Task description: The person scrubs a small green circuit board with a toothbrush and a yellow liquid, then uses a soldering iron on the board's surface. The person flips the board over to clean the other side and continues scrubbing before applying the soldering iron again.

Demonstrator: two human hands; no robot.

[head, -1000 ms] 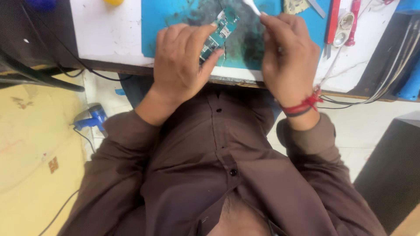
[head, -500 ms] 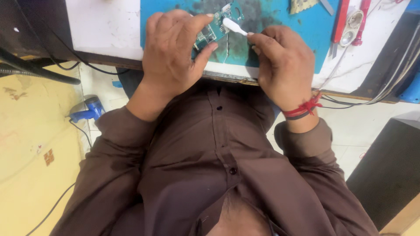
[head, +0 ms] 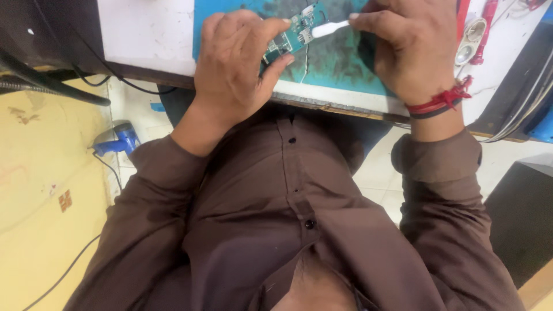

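My left hand grips a small green circuit board between thumb and fingers, just above a stained teal work mat. My right hand pinches the handle of a thin white tool, whose tip touches the board's right end. A red thread band circles my right wrist. Both hands hover at the near edge of the white bench. My brown shirt fills the lower part of the view.
Red-handled tools and a small round metal piece lie on the bench at the right. Black cables run at the left. A blue device with a cord lies on the yellow floor.
The view has shifted so the hands sit higher in the frame. The white tool has swung from pointing up to lying level, with its tip now against the board.
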